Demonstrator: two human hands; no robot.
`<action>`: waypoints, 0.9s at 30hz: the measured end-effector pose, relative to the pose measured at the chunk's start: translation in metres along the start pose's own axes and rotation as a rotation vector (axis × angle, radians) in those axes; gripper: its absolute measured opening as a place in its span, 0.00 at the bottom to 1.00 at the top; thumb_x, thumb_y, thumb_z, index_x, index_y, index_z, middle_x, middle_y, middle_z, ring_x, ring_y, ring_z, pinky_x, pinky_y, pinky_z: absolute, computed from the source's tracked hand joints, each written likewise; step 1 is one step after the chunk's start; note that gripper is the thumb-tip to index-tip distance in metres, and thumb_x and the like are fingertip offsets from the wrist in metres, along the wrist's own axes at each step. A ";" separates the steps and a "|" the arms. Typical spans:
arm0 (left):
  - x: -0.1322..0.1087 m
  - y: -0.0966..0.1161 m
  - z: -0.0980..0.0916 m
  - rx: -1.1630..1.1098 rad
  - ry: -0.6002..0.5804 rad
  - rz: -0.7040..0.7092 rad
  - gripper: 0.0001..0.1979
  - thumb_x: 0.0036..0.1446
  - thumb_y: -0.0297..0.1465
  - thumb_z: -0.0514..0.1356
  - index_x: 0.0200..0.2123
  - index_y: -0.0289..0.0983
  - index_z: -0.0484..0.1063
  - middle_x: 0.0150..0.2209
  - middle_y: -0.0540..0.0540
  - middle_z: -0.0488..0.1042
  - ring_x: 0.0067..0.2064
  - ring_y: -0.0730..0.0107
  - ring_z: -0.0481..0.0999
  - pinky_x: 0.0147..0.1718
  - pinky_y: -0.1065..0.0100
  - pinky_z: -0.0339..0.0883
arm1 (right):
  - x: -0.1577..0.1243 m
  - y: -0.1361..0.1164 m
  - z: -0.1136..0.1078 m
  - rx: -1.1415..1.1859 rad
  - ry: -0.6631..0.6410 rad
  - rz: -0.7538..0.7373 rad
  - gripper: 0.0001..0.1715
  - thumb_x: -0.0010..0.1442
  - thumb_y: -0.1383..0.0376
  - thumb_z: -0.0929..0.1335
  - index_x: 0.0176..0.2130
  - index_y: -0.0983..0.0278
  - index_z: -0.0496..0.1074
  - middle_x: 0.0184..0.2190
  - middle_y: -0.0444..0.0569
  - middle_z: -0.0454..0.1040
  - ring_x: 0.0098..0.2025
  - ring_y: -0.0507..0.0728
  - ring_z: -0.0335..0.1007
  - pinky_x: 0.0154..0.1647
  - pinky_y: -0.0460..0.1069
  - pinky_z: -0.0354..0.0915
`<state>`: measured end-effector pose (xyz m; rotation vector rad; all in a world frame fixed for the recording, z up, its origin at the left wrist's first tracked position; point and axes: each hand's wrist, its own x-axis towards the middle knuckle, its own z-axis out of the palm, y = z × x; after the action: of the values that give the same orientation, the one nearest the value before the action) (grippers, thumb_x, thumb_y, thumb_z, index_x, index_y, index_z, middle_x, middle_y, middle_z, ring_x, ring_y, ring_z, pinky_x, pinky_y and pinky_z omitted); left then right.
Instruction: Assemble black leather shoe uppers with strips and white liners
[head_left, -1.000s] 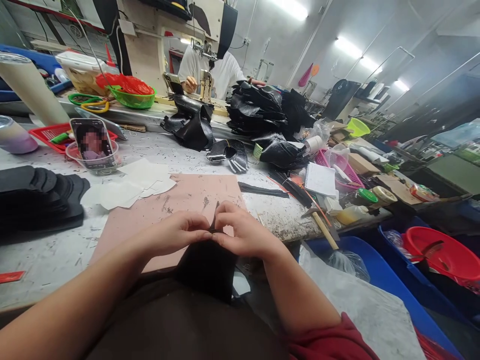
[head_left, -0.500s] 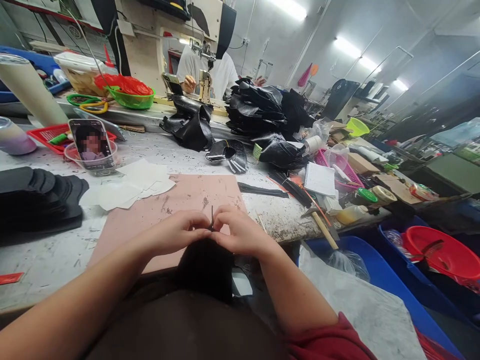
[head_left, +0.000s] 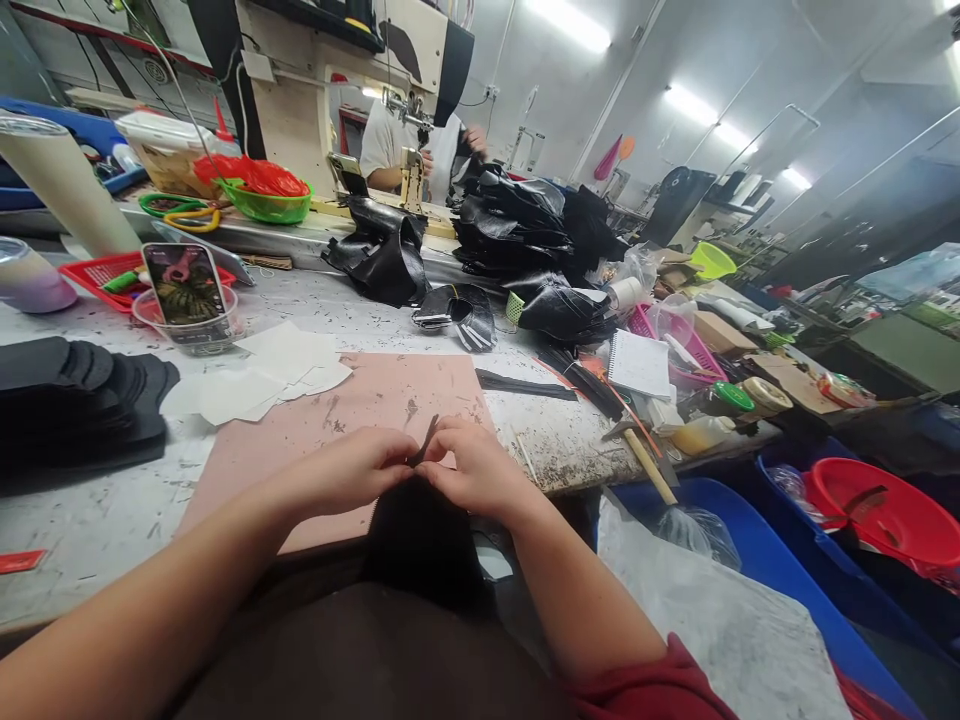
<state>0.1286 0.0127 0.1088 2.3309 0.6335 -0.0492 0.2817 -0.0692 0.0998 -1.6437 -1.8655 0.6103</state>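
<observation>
My left hand (head_left: 364,465) and my right hand (head_left: 476,470) meet at the front edge of the pink mat. Between their pinched fingertips is the upper edge of a black piece of material (head_left: 424,545), which hangs toward my lap. A thin dark strip (head_left: 430,436) sticks up between the hands at that edge. Its lower end is hidden by the fingers. Under and beyond the hands lies the pink mat (head_left: 405,390), with white paper pieces (head_left: 262,375) on its left corner.
Stacked black pieces (head_left: 75,400) sit at the left. A phone (head_left: 184,285) leans in a clear tub. Black leather pieces (head_left: 510,220) are heaped near the sewing machine (head_left: 292,120), where another person works. At the right lie a hammer (head_left: 649,465) and a notebook (head_left: 639,362); blue bins (head_left: 720,500) stand below.
The dark strip between my fingers now leans right, where it stood upright before. The black piece has shifted slightly right. Across the table, the other person's raised hand has moved toward the heap.
</observation>
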 end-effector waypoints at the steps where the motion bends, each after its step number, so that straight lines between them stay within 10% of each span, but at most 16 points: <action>1: 0.000 0.000 0.000 0.001 -0.008 0.011 0.09 0.50 0.33 0.47 0.21 0.37 0.61 0.23 0.51 0.66 0.27 0.71 0.65 0.25 0.72 0.55 | 0.000 -0.001 0.001 -0.031 -0.003 0.002 0.07 0.51 0.71 0.68 0.23 0.64 0.66 0.28 0.42 0.67 0.32 0.50 0.64 0.36 0.46 0.58; 13: -0.018 0.001 0.003 0.139 0.220 -0.063 0.10 0.52 0.33 0.52 0.24 0.37 0.69 0.25 0.48 0.73 0.28 0.68 0.69 0.25 0.71 0.55 | 0.000 -0.013 0.011 -0.391 0.216 0.151 0.15 0.51 0.56 0.68 0.23 0.63 0.64 0.28 0.46 0.68 0.30 0.55 0.64 0.33 0.49 0.56; 21: -0.047 0.000 -0.008 -0.004 0.350 -0.009 0.10 0.53 0.28 0.53 0.25 0.37 0.72 0.25 0.50 0.73 0.30 0.71 0.70 0.30 0.72 0.62 | -0.032 -0.017 0.001 -0.020 -0.349 0.191 0.04 0.52 0.68 0.64 0.31 0.62 0.69 0.29 0.44 0.74 0.33 0.53 0.68 0.32 0.45 0.59; 27: -0.059 -0.028 -0.010 -0.050 0.766 0.093 0.29 0.52 0.41 0.56 0.57 0.46 0.56 0.52 0.43 0.67 0.50 0.60 0.68 0.47 0.61 0.65 | -0.015 -0.028 -0.015 -0.008 -0.130 0.103 0.05 0.55 0.67 0.61 0.29 0.61 0.66 0.28 0.45 0.72 0.31 0.54 0.66 0.31 0.47 0.59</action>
<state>0.0629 0.0115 0.1108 2.2887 0.8637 0.9244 0.2725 -0.0888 0.1279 -1.7510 -1.8840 0.7704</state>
